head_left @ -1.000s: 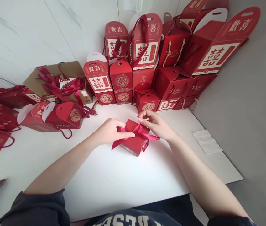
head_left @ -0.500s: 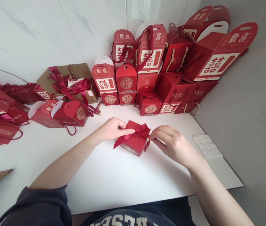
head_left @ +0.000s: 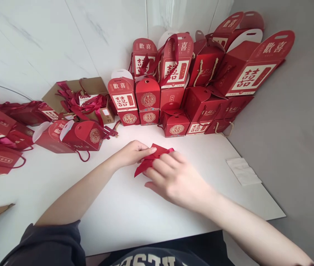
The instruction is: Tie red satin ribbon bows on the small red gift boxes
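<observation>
OK, left hand (head_left: 134,152) has the small red cardboard box (head_left: 158,147) gripped at its left edge, thumb flat on top, fingers wrapped underneath out of sight. Right hand (head_left: 173,177) is motion-blurred, fingers curled over the near right part of the box; can't make out whether they pinch anything. Box is between both hands at the middle of the smooth white counter (head_left: 112,207), base hidden. Shiny crimson satin ribbon (head_left: 142,168) lies across the box top, one pointed tail sticking out left between the hands. Behind: stacked red printed cardboard gift boxes (head_left: 148,99) along the wall, well apart from the hands. Back left: brown cardboard carton (head_left: 107,119), crimson ribbons piled in it, two red round-flapped boxes (head_left: 81,136) in front. Folded white tissue (head_left: 244,171) near the counter's right edge.
</observation>
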Motion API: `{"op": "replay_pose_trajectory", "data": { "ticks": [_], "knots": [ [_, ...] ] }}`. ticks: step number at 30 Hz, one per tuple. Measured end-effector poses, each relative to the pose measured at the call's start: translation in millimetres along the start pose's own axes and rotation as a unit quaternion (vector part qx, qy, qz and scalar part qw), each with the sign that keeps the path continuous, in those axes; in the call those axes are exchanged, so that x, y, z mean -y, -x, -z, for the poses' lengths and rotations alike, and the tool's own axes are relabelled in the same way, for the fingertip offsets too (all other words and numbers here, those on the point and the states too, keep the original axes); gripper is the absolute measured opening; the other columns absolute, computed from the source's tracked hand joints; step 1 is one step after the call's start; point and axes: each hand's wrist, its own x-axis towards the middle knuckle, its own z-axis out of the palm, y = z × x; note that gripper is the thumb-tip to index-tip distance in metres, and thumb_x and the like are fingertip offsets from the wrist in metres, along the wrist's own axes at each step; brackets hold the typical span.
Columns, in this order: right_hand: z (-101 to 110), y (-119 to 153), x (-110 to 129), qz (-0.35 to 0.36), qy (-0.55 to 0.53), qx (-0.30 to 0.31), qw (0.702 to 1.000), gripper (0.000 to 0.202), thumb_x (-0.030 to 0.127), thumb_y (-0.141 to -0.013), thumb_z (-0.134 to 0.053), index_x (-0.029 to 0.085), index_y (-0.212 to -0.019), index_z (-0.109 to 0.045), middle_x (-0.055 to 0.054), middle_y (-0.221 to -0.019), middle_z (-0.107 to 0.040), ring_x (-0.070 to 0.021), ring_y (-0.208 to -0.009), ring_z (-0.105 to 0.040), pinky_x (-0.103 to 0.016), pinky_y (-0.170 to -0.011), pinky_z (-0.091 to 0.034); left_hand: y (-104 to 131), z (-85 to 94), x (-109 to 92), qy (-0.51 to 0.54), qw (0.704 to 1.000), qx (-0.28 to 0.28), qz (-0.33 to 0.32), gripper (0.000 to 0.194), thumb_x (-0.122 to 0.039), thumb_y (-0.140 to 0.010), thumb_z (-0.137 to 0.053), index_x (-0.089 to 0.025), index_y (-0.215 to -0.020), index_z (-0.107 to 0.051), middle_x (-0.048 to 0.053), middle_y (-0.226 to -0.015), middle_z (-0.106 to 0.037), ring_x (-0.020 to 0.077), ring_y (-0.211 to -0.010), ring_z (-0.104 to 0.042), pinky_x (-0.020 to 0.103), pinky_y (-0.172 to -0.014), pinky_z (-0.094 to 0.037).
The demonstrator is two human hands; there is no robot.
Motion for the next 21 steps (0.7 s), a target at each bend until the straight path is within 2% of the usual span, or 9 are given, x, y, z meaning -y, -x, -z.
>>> {"op": "replay_pose_trajectory", "data": {
  "ticks": [3, 6, 9, 12, 16, 21],
  "knots": [
    [-26.6, -17.2, 14.2, 0.043, 0.091, -0.012, 0.995, 0.018, 0.007, -0.093, -0.048, 0.013, -0.089, -0.065, -0.008, -0.083, -0.061, -0.0236, -0.077, -0.054, -0.041, -0.074, -0.041, 0.5, -0.4, 2.2, -0.026, 0.999, -0.028, 0.004, 0.059, -0.057, -0.078, -0.065, -0.018, -0.053, -0.028, -0.005, -0.053, -0.022, 0.0073, -0.051, -0.022, 0.025, -0.047, -0.013],
    [-40.0, -18.2, 17.4, 0.068, 0.088, -0.035, 0.993, 0.025, 0.003, -0.092, -0.044, 0.015, -0.083, -0.064, -0.006, -0.079, -0.059, -0.0225, -0.075, -0.053, -0.043, -0.075, -0.041, 0.3, 0.1, 3.8, -0.063, 0.996, -0.063, 0.001, 0.064, -0.057, -0.074, -0.069, -0.019, -0.055, -0.021, -0.005, -0.056, -0.016, 0.0071, -0.053, -0.017, 0.025, -0.048, -0.01],
    [-36.4, -9.8, 13.4, 0.071, 0.038, -0.045, 0.996, 0.025, 0.009, -0.097, -0.046, 0.015, -0.081, -0.063, -0.005, -0.08, -0.059, -0.0206, -0.076, -0.052, -0.041, -0.077, -0.039, -0.7, 1.6, 3.8, -0.091, 0.993, -0.073, -0.025, 0.065, -0.058, -0.074, -0.069, -0.018, -0.054, -0.022, -0.005, -0.056, -0.017, 0.0072, -0.054, -0.017, 0.026, -0.048, -0.01],
    [-29.0, 0.1, 8.0, 0.057, -0.006, -0.028, 0.998, 0.026, 0.015, -0.1, -0.046, 0.015, -0.081, -0.064, -0.005, -0.081, -0.06, -0.0194, -0.077, -0.051, -0.039, -0.079, -0.038, -1.3, 3.0, 2.3, -0.105, 0.991, -0.064, -0.045, 0.064, -0.059, -0.075, -0.069, -0.017, -0.053, -0.026, -0.006, -0.054, -0.02, 0.0073, -0.053, -0.019, 0.025, -0.048, -0.011],
    [-28.0, 8.5, 4.7, 0.049, -0.026, -0.034, 0.998, 0.024, 0.012, -0.099, -0.048, 0.015, -0.083, -0.065, -0.004, -0.08, -0.06, -0.0184, -0.078, -0.052, -0.038, -0.083, -0.04, -0.2, 3.2, 0.2, -0.102, 0.993, -0.036, -0.042, 0.063, -0.059, -0.073, -0.071, -0.018, -0.054, -0.028, -0.006, -0.055, -0.022, 0.0074, -0.054, -0.02, 0.024, -0.049, -0.014],
    [-34.7, 11.9, 5.6, 0.103, -0.005, -0.082, 0.991, 0.018, 0.008, -0.094, -0.056, 0.014, -0.081, -0.066, -0.003, -0.081, -0.063, -0.0176, -0.077, -0.054, -0.038, -0.086, -0.043, 0.9, 1.2, 1.2, -0.087, 0.995, -0.035, -0.033, 0.063, -0.057, -0.068, -0.076, -0.018, -0.056, -0.029, -0.006, -0.056, -0.027, 0.0076, -0.055, -0.023, 0.024, -0.05, -0.016]
  ]
}}
